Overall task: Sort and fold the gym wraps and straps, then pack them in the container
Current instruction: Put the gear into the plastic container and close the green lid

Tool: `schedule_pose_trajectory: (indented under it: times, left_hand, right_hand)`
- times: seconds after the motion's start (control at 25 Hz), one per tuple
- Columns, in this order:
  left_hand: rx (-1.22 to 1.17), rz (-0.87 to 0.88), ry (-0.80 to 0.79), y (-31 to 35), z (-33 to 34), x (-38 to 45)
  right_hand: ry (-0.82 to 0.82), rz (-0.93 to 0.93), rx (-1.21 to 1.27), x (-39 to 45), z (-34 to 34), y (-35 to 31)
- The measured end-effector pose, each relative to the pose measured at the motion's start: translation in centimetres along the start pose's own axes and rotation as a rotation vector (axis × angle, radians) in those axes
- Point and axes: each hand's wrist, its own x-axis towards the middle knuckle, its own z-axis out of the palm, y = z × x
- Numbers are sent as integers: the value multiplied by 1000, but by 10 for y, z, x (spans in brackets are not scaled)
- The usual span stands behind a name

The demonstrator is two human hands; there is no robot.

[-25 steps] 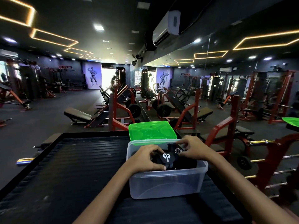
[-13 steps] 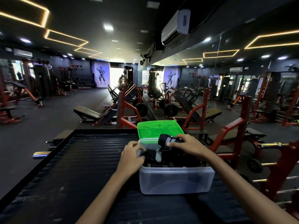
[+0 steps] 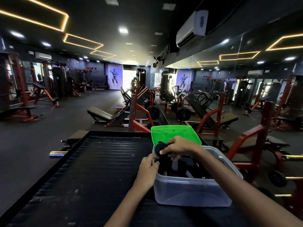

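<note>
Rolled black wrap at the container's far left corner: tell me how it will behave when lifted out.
The rolled wrap looks like coiled fabric, so probably light and soft rather than stiff. The right hand grips it around the coil; loosened, it may well unroll and go floppy. Set on its round side, it might roll, though the clear container walls would likely stop it.
</note>
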Motion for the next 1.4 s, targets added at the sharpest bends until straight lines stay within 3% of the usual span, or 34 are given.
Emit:
schedule_pose_trajectory:
  times: [0.12,0.16,0.32,0.44,0.48,0.64,0.84,0.96,1.12,1.24,1.36,1.4]
  left_hand:
    - [215,6,-52,5,-6,9]
    - [256,-5,-78,7,-7,12]
    - [317,-15,-236,16,-17,19]
    - [322,14,-345,16,-25,19]
    - [321,20,-324,15,-25,17]
    - [240,111,56,17,-15,7]
    - [425,101,-168,17,-18,18]
    - [398,241,-100,16,-19,15]
    - [362,244,-135,20,-21,0]
    - [326,276,-125,18,-17,-9]
    - [347,308,-20,17,-12,-3]
    - [372,269,7,16,-9,-1]
  right_hand:
    - [266,-129,-212,5,6,5]
    - [275,-147,-237,8,3,8]
    - [-71,-94,-264,12,0,24]
    - [86,-178,-277,6,14,32]
    - [143,-193,-258,4,16,33]
    - [180,-194,-291,0,18,30]
    - [177,-113,-352,-3,32,22]
    - [95,-133,-390,-17,9,16]
    - [-37,-216,-535,-37,-12,20]
    - [-147,-173,-383,-37,-25,18]
    - [98,-188,-332,-18,-27,20]
    - [102,-219,-333,-10,-23,22]
